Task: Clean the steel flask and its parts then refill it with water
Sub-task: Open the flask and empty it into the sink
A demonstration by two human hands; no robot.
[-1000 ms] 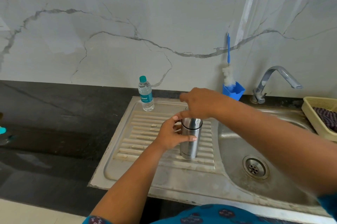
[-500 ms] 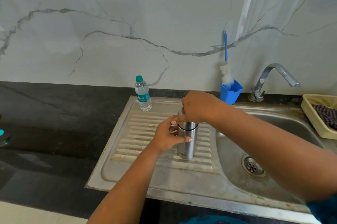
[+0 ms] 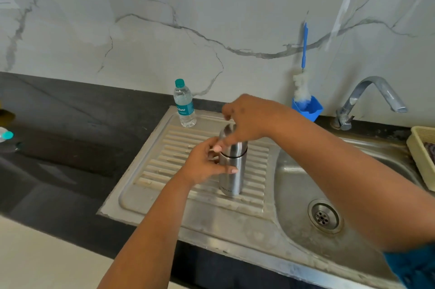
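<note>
Since 1 s ago the right hand (image 3: 247, 119) had dropped from just above the steel flask (image 3: 231, 166) onto its cap (image 3: 231, 140), and the head cam had tipped closer; the flask itself stayed put on the ribbed drainboard (image 3: 164, 161).

Head view: the left hand (image 3: 202, 166) gripped the flask body below the dark seam, fingers curled round it, thumb tip lying across the front steel. Right hand's fingers were curled down over the cap top, index tip touching the cap's left side just above the left hand's fingers; whether they'd a full grip, can't tell. Flask stood upright, directly under the right fingers, w/ the sink basin (image 3: 306, 182) beyond the right wrist.

Step in hand, as I judged it: unscrewing the cap. To do it well, keep the left grip firm & low so the body doesn't spin on the ribs, turn w/ the right from the top only, and lift straight once the threads let go.

Count: 1 flask, 1 cap, 1 plastic water bottle (image 3: 184, 105) behind the fingers, 1 bottle brush (image 3: 302, 81) in 1 blue holder (image 3: 308, 109), 1 tap (image 3: 369, 98), 1 cream basket (image 3: 421, 156), 2 hands.
</note>
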